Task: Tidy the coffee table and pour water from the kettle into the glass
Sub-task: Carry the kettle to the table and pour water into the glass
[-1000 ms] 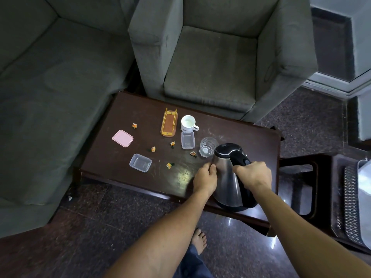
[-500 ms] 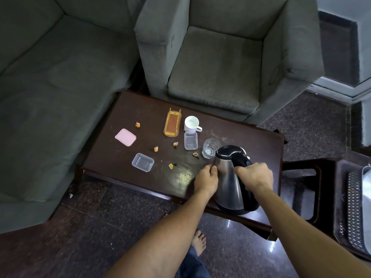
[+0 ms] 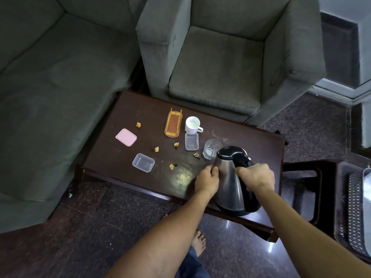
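The kettle (image 3: 228,183) is seen upright at the near right end of the surface (image 3: 251,141), black lid closed. Its black handle is wrapped firmly by the right hand (image 3: 256,176), fingers curled right round it. The left hand (image 3: 207,178) is laid against the steel side, fingers bent with the tips on the metal; whether a true grip is taken there cannot be told. Whether the base is resting or raised cannot be made out either.

Just beyond the lid, the glass (image 3: 211,149) is found standing upright, very near the kettle's top edge in this view. A small clear container (image 3: 191,141) is set just to its left, and the white mug (image 3: 192,124) is placed right behind that, handle turned to the right. Beside the mug, an orange-and-yellow holder (image 3: 173,123) is laid flat.

Further left, a pink lid (image 3: 126,137) is spotted lying on its own, with a second clear container (image 3: 143,163) nearer the front edge. Small orange scraps are scattered between them: one far back (image 3: 138,124), one mid-surface (image 3: 156,149), one by the first container (image 3: 176,144), one close to the glass (image 3: 196,155) and one near the front (image 3: 172,166).

A grey armchair (image 3: 216,65) is set behind the surface, a grey sofa (image 3: 50,77) to the left, and a bare foot (image 3: 198,242) is caught on the dark floor below.
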The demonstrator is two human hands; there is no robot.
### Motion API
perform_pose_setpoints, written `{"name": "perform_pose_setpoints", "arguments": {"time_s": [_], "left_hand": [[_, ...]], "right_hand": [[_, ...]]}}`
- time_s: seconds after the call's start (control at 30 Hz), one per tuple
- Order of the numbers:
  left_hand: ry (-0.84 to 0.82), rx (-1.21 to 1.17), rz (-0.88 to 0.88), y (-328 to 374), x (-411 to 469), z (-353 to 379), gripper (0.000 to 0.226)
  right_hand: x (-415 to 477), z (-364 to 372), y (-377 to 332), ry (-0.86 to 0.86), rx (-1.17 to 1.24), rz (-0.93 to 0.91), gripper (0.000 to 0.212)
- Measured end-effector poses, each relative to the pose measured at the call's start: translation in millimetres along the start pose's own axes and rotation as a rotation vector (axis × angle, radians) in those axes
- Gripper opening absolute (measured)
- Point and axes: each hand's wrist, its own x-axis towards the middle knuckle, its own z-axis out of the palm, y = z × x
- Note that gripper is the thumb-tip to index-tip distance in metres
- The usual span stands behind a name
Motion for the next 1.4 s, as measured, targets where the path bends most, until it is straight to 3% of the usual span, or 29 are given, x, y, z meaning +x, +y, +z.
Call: {"name": "perform_pose_setpoints", "arguments": {"time_s": [1.07, 1.3, 1.4], "left_hand": [[0.029, 0.046, 0.051, 5.6, -4.4, 3.2, 0.039], [0.180, 0.024, 0.160, 5.2, -21.3, 8.0, 0.013], [0.201, -0.021, 0.254, 7.2, -31.9, 13.9, 0.012]], "right_hand": [[1.0, -8.5, -4.1, 0.009, -0.009, 0.022, 0.029], [0.6, -8.0, -5.0, 0.017, -0.007, 0.016, 0.029], [1.0, -7.0, -4.2, 0.018, -0.009, 0.013, 0.030]]}}
